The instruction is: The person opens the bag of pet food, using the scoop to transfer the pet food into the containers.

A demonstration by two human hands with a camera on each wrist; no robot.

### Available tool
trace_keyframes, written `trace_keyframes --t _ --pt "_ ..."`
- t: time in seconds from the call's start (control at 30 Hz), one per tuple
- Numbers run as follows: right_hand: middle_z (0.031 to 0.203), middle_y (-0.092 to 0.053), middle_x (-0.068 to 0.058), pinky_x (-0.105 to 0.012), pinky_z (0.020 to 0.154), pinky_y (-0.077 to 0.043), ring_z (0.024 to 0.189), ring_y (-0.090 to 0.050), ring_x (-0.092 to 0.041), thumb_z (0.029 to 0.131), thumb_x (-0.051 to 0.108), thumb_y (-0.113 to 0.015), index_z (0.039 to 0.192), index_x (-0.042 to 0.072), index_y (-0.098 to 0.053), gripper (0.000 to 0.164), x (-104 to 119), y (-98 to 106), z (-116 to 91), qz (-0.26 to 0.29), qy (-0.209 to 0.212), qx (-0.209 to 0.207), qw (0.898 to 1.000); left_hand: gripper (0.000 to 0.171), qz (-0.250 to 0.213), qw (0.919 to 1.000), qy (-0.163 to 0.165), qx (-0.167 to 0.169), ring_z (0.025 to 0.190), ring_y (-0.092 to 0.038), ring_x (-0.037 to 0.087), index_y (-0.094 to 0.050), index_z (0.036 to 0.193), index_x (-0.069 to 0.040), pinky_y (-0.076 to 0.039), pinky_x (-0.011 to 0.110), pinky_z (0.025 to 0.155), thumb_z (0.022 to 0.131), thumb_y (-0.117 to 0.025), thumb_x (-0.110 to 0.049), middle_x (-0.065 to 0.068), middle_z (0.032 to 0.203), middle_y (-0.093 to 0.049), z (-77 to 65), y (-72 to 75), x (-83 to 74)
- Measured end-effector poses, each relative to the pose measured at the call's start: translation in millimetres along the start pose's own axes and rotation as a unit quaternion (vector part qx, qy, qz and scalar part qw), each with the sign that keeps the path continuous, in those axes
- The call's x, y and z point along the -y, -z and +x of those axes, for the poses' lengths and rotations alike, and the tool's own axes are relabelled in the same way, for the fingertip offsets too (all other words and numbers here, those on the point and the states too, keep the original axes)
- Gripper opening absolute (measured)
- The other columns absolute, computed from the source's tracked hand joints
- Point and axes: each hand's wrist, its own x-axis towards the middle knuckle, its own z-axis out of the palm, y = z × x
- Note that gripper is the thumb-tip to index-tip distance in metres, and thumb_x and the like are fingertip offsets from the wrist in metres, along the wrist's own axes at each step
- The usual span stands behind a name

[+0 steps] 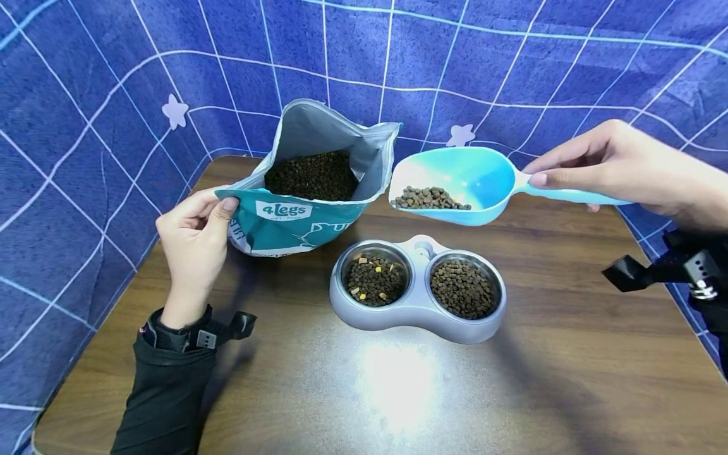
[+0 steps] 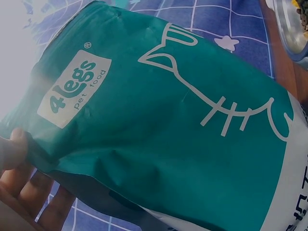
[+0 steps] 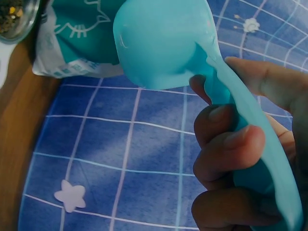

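Observation:
My left hand [image 1: 196, 237] pinches the upper left edge of a teal pet food bag [image 1: 296, 224], its mouth spread wide and brown kibble [image 1: 313, 175] visible inside. In the left wrist view the bag [image 2: 159, 110] fills most of the picture. My right hand [image 1: 608, 164] grips the handle of a light blue scoop [image 1: 483, 183]. Some kibble [image 1: 429, 198] lies toward the scoop's front lip, beside the bag's right edge. The right wrist view shows fingers [image 3: 231, 154] curled round the scoop handle. Below the scoop sits a grey double bowl [image 1: 418, 309].
The double bowl's left dish [image 1: 375, 281] holds kibble with yellow and tan bits; its right dish [image 1: 463, 289] holds plain brown kibble. Everything stands on a wooden table [image 1: 296, 379]. Behind hangs a blue gridded cloth [image 1: 364, 50] with pale stars.

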Motion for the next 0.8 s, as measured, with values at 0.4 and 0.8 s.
trace_keyframes --t 0.4,0.8 --pt "0.064 -0.058 -0.003 -0.029 0.04 -0.038 0.042 -0.041 -0.012 0.095 0.018 -0.061 0.11 0.014 -0.073 0.02 2 -31 17 -0.006 0.046 0.13 0.99 0.009 0.002 1.0 -0.002 0.006 0.058 -0.049 0.007 -0.072 0.092 0.006 -0.029 0.016 0.05 0.085 -0.068 0.004 0.001 0.073 -0.068 0.1 -0.7 -0.3" --pt "0.066 -0.056 0.004 -0.026 0.038 -0.036 0.04 -0.039 -0.009 0.092 0.023 -0.064 0.104 0.016 -0.075 0.017 3 -55 41 -0.052 0.057 0.19 0.979 0.01 -0.008 0.9999 0.001 0.011 0.06 -0.052 0.007 -0.072 0.093 0.007 -0.032 0.016 0.053 0.085 -0.069 0.002 0.001 0.077 -0.069 -3.3 1.1 -0.7"
